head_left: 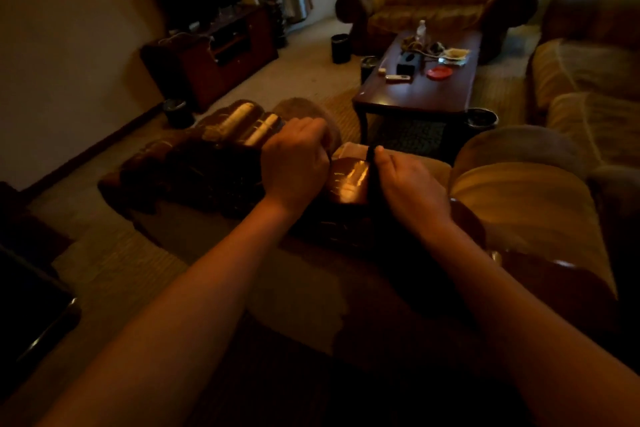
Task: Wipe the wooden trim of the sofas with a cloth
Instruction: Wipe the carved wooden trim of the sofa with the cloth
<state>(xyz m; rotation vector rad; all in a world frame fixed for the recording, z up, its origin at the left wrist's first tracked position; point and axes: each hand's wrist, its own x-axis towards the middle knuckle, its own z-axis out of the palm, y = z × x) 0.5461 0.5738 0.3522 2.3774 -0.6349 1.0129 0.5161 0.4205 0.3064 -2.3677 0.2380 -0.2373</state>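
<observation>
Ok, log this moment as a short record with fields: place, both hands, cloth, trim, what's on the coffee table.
place: dim living room with sofas around a coffee table
left hand: curled on the carved wooden trim of the near sofa
right hand: pinching a dark cloth against the trim
trim: glossy, catching light between the hands
cloth: dark, mostly hidden in shadow
coffee table: red dish, bottle, small clutter
</observation>
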